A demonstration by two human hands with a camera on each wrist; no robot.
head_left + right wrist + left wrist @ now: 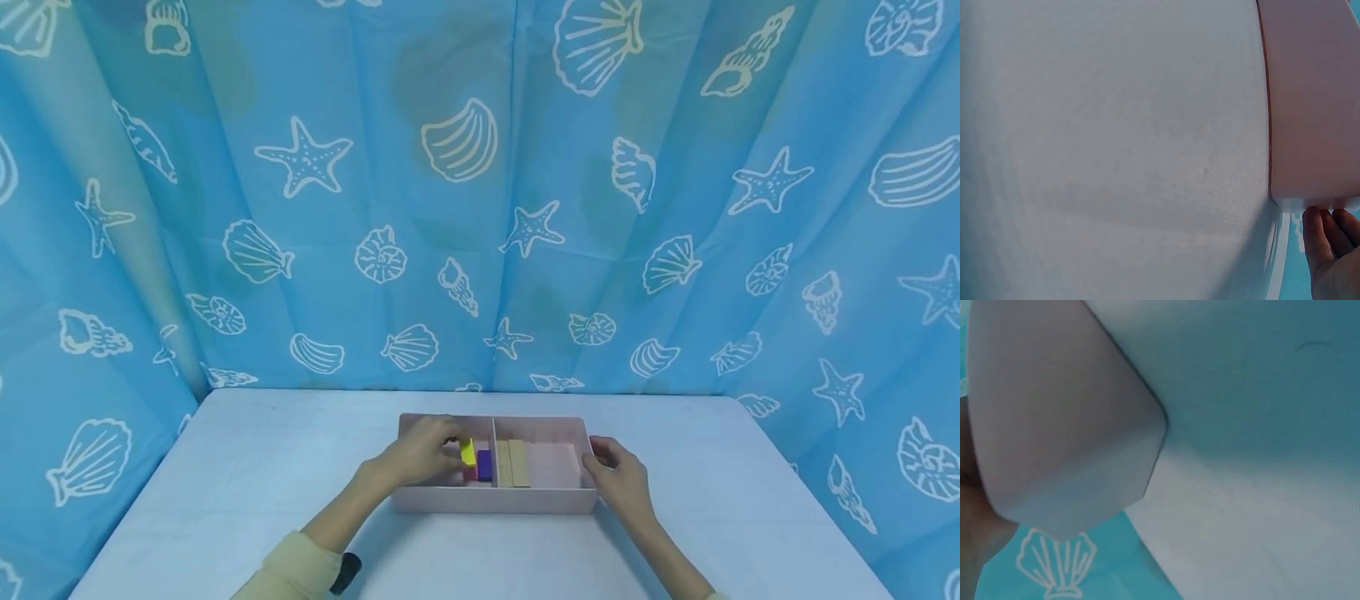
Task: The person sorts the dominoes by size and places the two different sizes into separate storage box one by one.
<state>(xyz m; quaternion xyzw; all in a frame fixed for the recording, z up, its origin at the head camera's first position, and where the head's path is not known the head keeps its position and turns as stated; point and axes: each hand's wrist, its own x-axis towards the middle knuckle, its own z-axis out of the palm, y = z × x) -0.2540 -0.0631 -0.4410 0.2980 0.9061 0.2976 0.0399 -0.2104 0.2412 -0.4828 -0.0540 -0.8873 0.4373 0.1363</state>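
A pale pink divided box [495, 500] stands on the table, with one upright divider between two compartments. My left hand [423, 450] reaches over the left compartment and pinches a yellow block [467, 452] by its left side. Below the yellow block shows a bit of a red block [470, 473], and a purple block [484, 465] lies beside it against the divider. Flat wooden pieces [517, 463] lie at the left of the right compartment. My right hand [618, 475] grips the box's right end wall; in the right wrist view its fingers [1315, 240] touch the box.
The white table [285, 467] extends on all sides of the box. A blue curtain [465, 250] printed with shells and starfish hangs behind the table and at both sides. In the left wrist view, the box's outer wall [1066, 394] fills much of the left half.
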